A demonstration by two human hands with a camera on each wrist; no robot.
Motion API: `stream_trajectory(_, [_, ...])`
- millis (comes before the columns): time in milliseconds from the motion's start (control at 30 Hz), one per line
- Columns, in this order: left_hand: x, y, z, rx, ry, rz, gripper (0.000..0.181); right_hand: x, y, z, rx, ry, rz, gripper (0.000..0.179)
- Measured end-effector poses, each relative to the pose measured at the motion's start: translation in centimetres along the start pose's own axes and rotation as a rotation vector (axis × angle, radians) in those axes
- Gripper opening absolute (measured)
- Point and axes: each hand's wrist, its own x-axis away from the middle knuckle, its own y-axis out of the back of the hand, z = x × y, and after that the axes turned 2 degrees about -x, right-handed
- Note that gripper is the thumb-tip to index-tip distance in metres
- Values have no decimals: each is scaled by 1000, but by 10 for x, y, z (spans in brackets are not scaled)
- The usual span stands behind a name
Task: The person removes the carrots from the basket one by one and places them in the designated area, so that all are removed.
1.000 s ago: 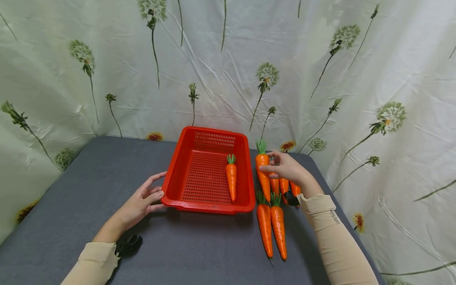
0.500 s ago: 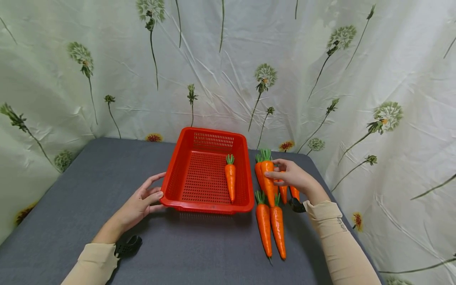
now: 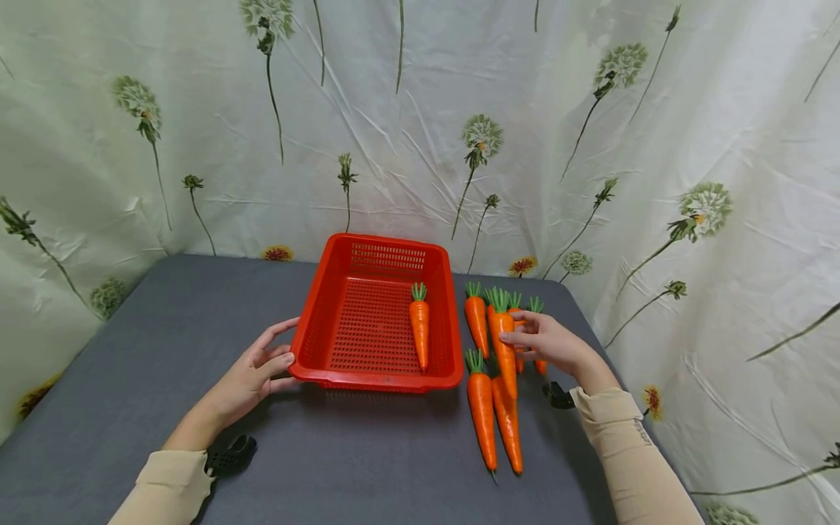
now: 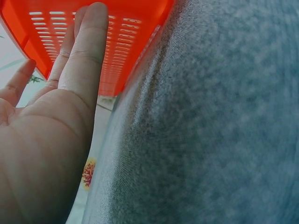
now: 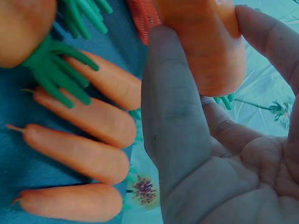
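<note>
My right hand pinches a carrot with green tops between thumb and fingers, over the other carrots. In the right wrist view that held carrot fills the upper middle, with the thumb on one side and fingertips on the other. Beneath and behind it lies a row of several carrots, including a leftmost carrot. Two more lie nearer, a left carrot and a right carrot. At the left front corner of a red perforated basket, my left hand touches the wall with nearly straight fingers. One carrot lies inside the basket.
The grey cloth-covered table extends left of the basket and in front of it. A pale curtain printed with dandelions hangs behind the table and along its sides.
My right hand has moved the held carrot right and toward me, from beside the basket to over the other carrots. The leftmost back carrot now shows fully. My left hand stays at the basket.
</note>
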Motion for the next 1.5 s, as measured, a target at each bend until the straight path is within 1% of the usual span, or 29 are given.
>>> stream_trajectory(200, [1,1,0,12,-8,13,63,8,-1,-13,-22,-17,5,87])
stream_trajectory(367, [1,0,0,15,-13,15,63,13,0,-25,-35,-19,11,85])
stream_trajectory(600, [1,0,0,23,-18,24,63,23,1,-40,-60,-41,12,83])
stream_trajectory(800, [1,0,-1,16,-10,17,63,33,3,-53,-58,-39,17,81])
stream_trajectory(967, [1,0,-1,11,-7,17,63,39,3,-62,-63,-61,18,82])
stream_trajectory(1133, [1,0,-1,11,-10,18,64,45,1,-73,-43,-74,16,81])
stream_trajectory(1367, [0,1,-1,14,-14,22,64,51,-2,-83,-55,-77,26,80])
stream_trajectory(1500, [1,1,1,16,-15,29,63,52,-5,-86,-80,-105,25,79])
